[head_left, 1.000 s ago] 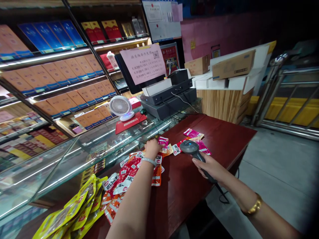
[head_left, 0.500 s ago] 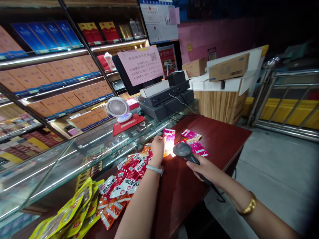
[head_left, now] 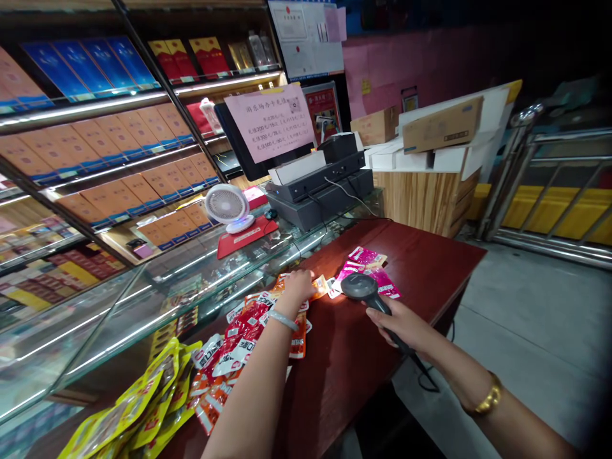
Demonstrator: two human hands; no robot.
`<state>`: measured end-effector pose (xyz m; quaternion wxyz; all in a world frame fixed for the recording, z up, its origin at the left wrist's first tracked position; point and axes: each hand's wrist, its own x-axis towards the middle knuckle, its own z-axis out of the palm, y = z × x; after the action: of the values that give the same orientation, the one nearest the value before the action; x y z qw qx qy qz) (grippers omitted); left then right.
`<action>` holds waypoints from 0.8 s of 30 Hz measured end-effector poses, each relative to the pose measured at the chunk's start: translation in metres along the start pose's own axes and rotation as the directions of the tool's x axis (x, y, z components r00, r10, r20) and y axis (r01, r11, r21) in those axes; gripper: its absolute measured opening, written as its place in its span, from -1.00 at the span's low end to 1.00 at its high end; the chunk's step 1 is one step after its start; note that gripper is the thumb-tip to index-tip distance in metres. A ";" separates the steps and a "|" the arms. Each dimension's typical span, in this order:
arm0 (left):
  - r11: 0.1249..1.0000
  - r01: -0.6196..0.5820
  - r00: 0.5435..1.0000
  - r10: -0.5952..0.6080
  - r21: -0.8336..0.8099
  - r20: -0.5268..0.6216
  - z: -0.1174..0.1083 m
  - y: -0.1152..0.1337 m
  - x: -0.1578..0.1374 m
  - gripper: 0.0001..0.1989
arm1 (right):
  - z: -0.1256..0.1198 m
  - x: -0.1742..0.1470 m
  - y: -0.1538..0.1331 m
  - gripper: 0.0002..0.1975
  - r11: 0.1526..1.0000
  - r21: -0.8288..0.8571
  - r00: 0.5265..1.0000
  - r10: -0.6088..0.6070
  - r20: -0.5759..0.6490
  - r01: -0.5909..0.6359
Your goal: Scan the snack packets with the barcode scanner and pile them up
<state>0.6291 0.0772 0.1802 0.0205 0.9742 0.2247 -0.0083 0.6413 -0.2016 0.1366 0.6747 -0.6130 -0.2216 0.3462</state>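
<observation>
Scanner (head_left: pixel 362 288) sits gripped in my right hand (head_left: pixel 401 324), fingers wrapped round its handle, head aimed toward ten o'clock at a lit patch on the red table (head_left: pixel 421 255). My left hand (head_left: pixel 297 285) lies on the table with fingers bent down onto an orange packet (head_left: pixel 319 287) at the edge of the red snack packets (head_left: pixel 248 325); whether it pinches the packet I cannot tell. Pink packets (head_left: pixel 370 268) lie just beyond the scanner at twelve o'clock. Yellow bags (head_left: pixel 138 408) are heaped at seven o'clock.
</observation>
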 end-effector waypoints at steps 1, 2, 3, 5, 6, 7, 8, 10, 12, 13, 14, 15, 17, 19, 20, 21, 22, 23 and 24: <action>0.998 -0.025 0.999 0.023 0.064 0.029 0.000 -0.005 -0.004 -0.53 | -0.002 -0.001 0.001 -0.46 1.000 0.013 1.000 -0.006 0.000 0.006; 0.995 -0.053 0.998 0.049 0.087 0.051 0.001 -0.008 -0.007 -0.48 | -0.004 -0.002 0.001 -0.49 1.000 0.026 1.000 -0.007 0.000 0.007; 0.993 -0.073 0.996 0.067 0.091 0.066 0.002 -0.009 -0.009 -0.43 | -0.006 -0.004 0.001 -0.52 0.999 0.037 1.000 -0.001 -0.003 0.001; 0.993 -0.063 0.996 0.056 0.097 0.073 0.004 -0.010 -0.009 -0.36 | -0.010 -0.008 0.000 -0.57 0.999 0.051 1.000 0.019 -0.012 -0.018; 0.993 -0.058 0.996 0.052 0.101 0.067 0.005 -0.010 -0.009 -0.33 | -0.012 -0.010 -0.001 -0.58 0.998 0.053 0.999 0.026 -0.023 -0.025; 0.993 -0.053 0.997 0.048 0.104 0.056 0.006 -0.010 -0.008 -0.30 | -0.013 -0.013 -0.002 -0.58 0.998 0.055 0.999 0.028 -0.036 -0.026; 0.994 -0.047 0.998 0.043 0.102 0.038 0.007 -0.010 -0.008 -0.27 | -0.015 -0.015 -0.004 -0.58 0.998 0.058 0.998 0.025 -0.049 -0.022; 0.997 -0.035 0.999 0.036 0.075 -0.014 0.008 -0.009 -0.008 -0.23 | -0.018 -0.019 -0.006 -0.59 0.998 0.064 0.998 0.012 -0.068 -0.007; 0.999 -0.028 0.994 0.030 0.022 -0.103 0.008 -0.005 -0.010 -0.24 | -0.021 -0.023 -0.006 -0.59 0.998 0.060 0.997 0.008 -0.077 -0.004; 1.000 -0.029 0.987 0.027 -0.006 -0.159 0.008 -0.001 -0.011 -0.30 | -0.022 -0.024 -0.006 -0.58 0.999 0.054 0.997 0.010 -0.082 -0.005; 0.999 -0.037 0.979 0.030 -0.029 -0.204 0.008 0.004 -0.012 -0.39 | -0.022 -0.025 -0.005 -0.58 0.999 0.047 0.996 0.012 -0.087 -0.008; 0.998 -0.048 0.974 0.037 -0.044 -0.225 0.007 0.011 -0.013 -0.50 | -0.023 -0.026 -0.004 -0.57 0.999 0.042 0.996 0.016 -0.090 -0.012; 0.996 -0.075 0.980 0.065 -0.045 -0.189 0.007 0.026 -0.013 -0.55 | -0.023 -0.027 -0.003 -0.56 0.999 0.039 0.996 0.020 -0.092 -0.016; 0.995 -0.092 0.991 0.087 -0.037 -0.105 0.008 0.042 -0.012 -0.52 | -0.021 -0.028 -0.002 -0.56 0.999 0.037 0.996 0.021 -0.088 -0.018; 0.995 -0.087 0.995 0.084 -0.047 -0.062 0.008 0.049 -0.010 -0.53 | -0.021 -0.029 -0.002 -0.56 0.999 0.035 0.996 0.024 -0.086 -0.021; 0.994 -0.071 0.997 0.070 -0.077 -0.025 0.009 0.055 -0.007 -0.57 | -0.020 -0.030 -0.002 -0.56 0.999 0.033 0.996 0.027 -0.087 -0.024; 0.990 -0.050 0.999 0.051 -0.134 0.006 0.010 0.059 -0.004 -0.62 | -0.020 -0.030 -0.001 -0.55 0.999 0.031 0.996 0.032 -0.089 -0.029; 0.977 -0.028 0.999 0.034 -0.213 0.025 0.012 0.063 -0.001 -0.67 | -0.020 -0.031 -0.001 -0.55 0.999 0.029 0.995 0.037 -0.091 -0.035; 0.952 -0.010 0.999 0.020 -0.306 0.029 0.013 0.066 0.003 -0.72 | -0.020 -0.031 0.000 -0.56 0.999 0.028 0.995 0.040 -0.092 -0.037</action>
<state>0.6607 0.0184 0.1691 0.1747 0.9607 0.2154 0.0114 0.6354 -0.2385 0.1378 0.6854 -0.6238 -0.1737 0.3331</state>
